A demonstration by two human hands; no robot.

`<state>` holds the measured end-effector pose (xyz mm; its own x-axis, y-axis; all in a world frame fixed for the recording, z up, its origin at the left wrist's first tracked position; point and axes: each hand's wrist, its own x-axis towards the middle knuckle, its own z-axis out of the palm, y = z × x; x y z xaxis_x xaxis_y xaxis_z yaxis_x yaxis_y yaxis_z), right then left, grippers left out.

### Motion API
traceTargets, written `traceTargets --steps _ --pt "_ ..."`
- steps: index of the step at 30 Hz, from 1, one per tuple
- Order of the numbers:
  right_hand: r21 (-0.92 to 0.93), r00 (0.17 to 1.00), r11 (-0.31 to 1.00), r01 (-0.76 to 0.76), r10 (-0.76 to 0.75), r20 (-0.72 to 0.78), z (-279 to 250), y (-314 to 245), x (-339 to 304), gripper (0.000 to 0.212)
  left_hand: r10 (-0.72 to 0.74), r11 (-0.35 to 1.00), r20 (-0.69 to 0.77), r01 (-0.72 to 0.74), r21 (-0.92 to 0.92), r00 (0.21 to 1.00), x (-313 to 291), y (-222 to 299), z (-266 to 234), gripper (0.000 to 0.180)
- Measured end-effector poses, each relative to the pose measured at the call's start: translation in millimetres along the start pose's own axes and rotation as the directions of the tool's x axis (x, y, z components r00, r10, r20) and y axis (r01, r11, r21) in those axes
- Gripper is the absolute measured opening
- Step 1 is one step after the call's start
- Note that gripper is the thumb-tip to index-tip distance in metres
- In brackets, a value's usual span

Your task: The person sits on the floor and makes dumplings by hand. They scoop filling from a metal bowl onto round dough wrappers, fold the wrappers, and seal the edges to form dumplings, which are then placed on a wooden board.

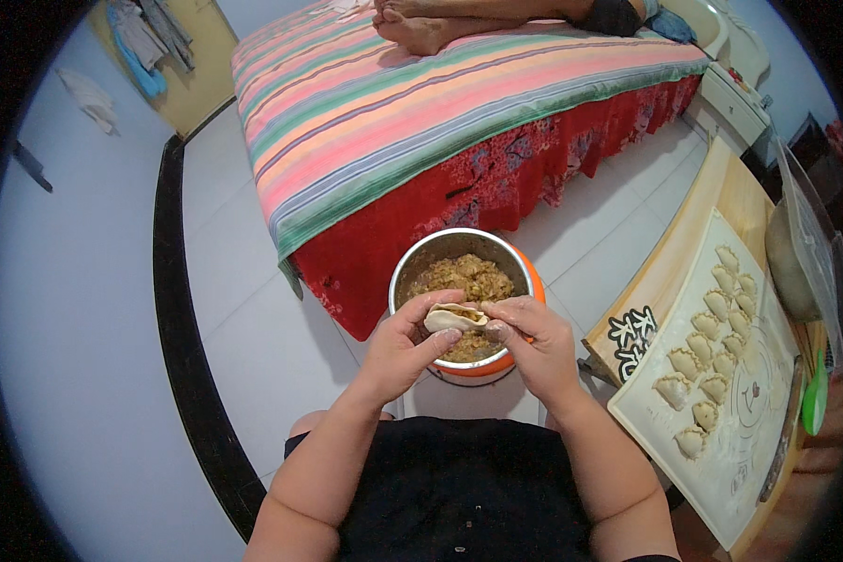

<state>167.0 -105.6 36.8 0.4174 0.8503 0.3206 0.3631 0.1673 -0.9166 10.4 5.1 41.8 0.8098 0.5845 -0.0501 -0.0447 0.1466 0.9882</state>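
Observation:
Between my two hands is a dumpling point(455, 317), its pale dough folded over with some brown filling showing at the open top edge. My left hand point(410, 335) grips its left end between thumb and fingers. The fingers of my right hand point(530, 339) pinch its right end. Just beneath, a round metal pot point(405, 273) with an orange outside holds a chunky brown filling point(468, 276). Part of the filling is hidden behind my hands.
On the right, a wooden table point(686, 211) bears a white mat point(660, 440) with rows of several folded dumplings point(707, 325). A rolling pin point(783, 431) and a green-handled utensil point(815, 398) lie at its right. Ahead stands a striped bed point(365, 122) with a person's legs point(496, 21) on it.

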Motion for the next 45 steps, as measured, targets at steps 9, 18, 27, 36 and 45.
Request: traceTargets --steps 9,18,27,36,45 --pt "0.06 0.99 0.988 -0.142 0.141 0.016 2 -3 -2 0.015 -0.04 0.999 0.031 0.039 0.031 0.999 1 0 1 0.042" --pt "-0.066 0.999 0.997 0.033 -0.035 -0.026 7 6 -4 0.019 -0.081 0.995 -0.004 0.081 0.064 0.997 3 0 -1 0.041" --pt "-0.163 0.995 0.982 0.099 -0.101 0.0 1 3 -2 0.023 -0.072 0.99 -0.002 0.072 0.125 0.997 1 -2 4 0.038" --pt "-0.225 0.985 0.959 0.173 -0.174 0.013 1 2 0 0.02 -0.086 0.986 -0.011 0.086 0.143 0.996 -1 -2 4 0.038" --pt "-0.288 0.976 0.933 0.217 -0.213 0.042 4 0 -2 0.012 -0.08 0.986 0.014 0.077 0.15 0.997 -3 2 6 0.035"
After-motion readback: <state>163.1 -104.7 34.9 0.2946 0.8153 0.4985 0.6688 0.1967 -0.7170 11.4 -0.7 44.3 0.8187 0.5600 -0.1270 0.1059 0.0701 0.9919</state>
